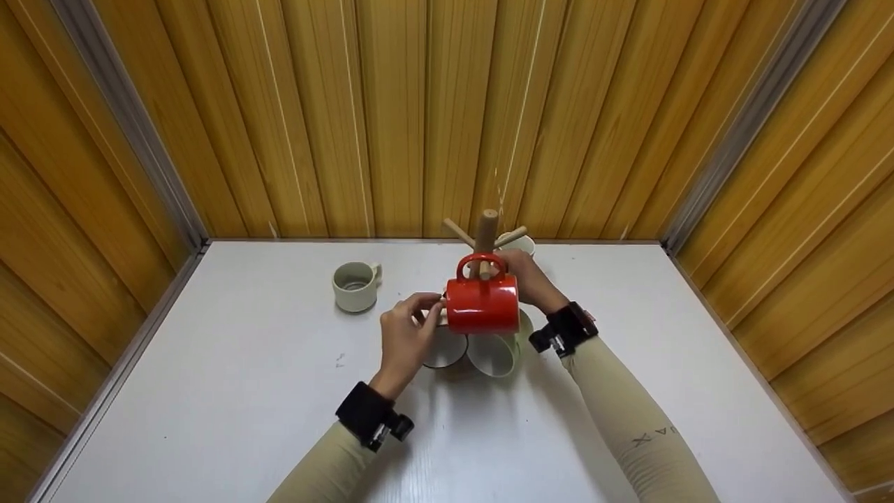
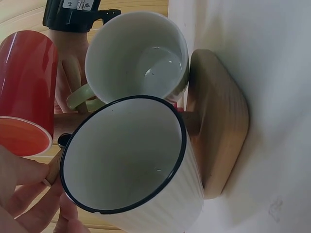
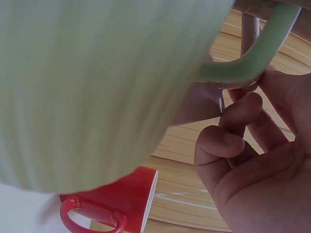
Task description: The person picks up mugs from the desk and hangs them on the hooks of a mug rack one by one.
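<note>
A wooden mug tree stands with a red mug hanging by its handle from a front peg. Below it hang a black-rimmed white mug and a pale green mug, mouths tilted outward. My left hand pinches the white mug at its handle side, thumb and fingers beside the dark rim. Reaching behind the red mug, my right hand is partly hidden. In the right wrist view its thumb and curled finger meet at the green handle, close to a peg's end.
A pale grey-green cup stands on the white table, left of the tree. Behind the tree, a second red mug with a pale inside stands on the table. Wood-patterned walls enclose the back and both sides.
</note>
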The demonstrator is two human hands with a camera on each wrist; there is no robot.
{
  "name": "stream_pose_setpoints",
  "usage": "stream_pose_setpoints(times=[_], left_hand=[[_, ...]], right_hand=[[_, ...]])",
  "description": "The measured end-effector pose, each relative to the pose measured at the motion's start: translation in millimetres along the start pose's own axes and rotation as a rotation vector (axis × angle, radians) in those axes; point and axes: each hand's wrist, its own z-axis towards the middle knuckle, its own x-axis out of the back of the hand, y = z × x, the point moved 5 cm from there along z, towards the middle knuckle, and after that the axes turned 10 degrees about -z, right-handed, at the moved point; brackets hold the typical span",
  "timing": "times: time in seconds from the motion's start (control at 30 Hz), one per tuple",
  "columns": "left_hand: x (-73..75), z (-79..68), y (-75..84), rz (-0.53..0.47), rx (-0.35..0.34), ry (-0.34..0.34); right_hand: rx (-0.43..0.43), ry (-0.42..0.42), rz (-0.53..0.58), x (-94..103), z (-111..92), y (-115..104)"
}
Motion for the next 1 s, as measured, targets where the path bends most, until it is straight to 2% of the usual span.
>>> stream_pose_setpoints(times=[0.27, 0.47, 0.63, 0.7, 0.87, 1.0], left_hand=[[-0.9, 1.7, 0.7, -0.026, -0.031, -0.002], [-4.2, 3.1, -0.4, -0.025, -0.020, -0.012], [-6.8, 4.3, -2.0, -0.029, -0.014, -0.011], [-7.6, 5.0, -3.5, -0.033, -0.016, -0.009], [-5.9, 9.4, -8.1, -0.023, -0.005, -0.002], [-6.3, 14.7, -10.3, -0.008, -0.011, 0.001]], right_hand=[[-0.002, 0.024, -0.025, 1.3, -0.9, -1.3], [-0.060, 0.011, -0.023, 2.6, -2.0, 2.5], [-0.053, 0.033, -0.077, 4.7, -2.6, 4.7], [-0.055, 0.034, -0.062, 4.4, -4.2, 6.6], [-0.115, 0.014, 0.013, 3.6, -8.5, 9.8], [-0.191, 0.020, -0.004, 7.5, -13.1, 10.6]])
